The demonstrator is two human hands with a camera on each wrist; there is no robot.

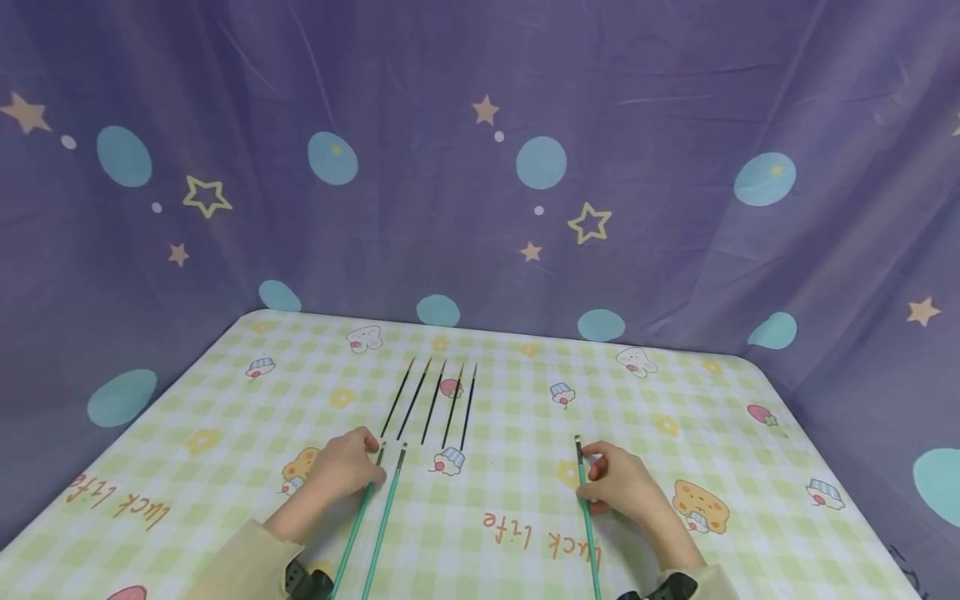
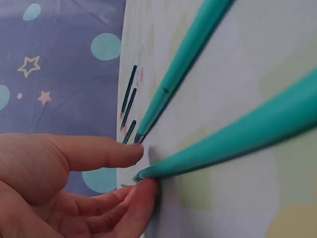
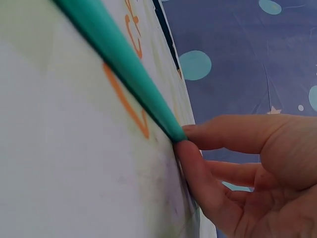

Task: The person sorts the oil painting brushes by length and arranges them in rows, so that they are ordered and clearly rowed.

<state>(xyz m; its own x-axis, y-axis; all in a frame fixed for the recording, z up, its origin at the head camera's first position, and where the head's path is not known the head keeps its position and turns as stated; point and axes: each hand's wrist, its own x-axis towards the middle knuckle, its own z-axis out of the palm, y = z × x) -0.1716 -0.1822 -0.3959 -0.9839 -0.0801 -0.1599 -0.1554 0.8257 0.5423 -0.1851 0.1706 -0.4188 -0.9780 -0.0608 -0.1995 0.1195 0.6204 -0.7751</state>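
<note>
Between the thumb and index finger of my right hand (image 1: 624, 482), a teal-handled flat paintbrush (image 1: 588, 533) is pinched near its bristle end; the right wrist view shows the grip on its handle (image 3: 124, 67). My left hand (image 1: 347, 464) is at the upper end of another teal paintbrush (image 1: 352, 537). In the left wrist view an index fingertip touches that brush (image 2: 223, 141), while the thumb stands apart from it. Beside it lies a third teal paintbrush (image 1: 386, 521), close to the thumb tip. Beyond the left hand, several thin black paintbrushes (image 1: 432, 404) lie in a slanted row.
A green-and-white checked tablecloth (image 1: 510, 467) with cartoon prints covers the table. Behind and at both sides hangs a purple curtain (image 1: 420, 225) with stars and blue dots. The teal handles run toward the near table edge.
</note>
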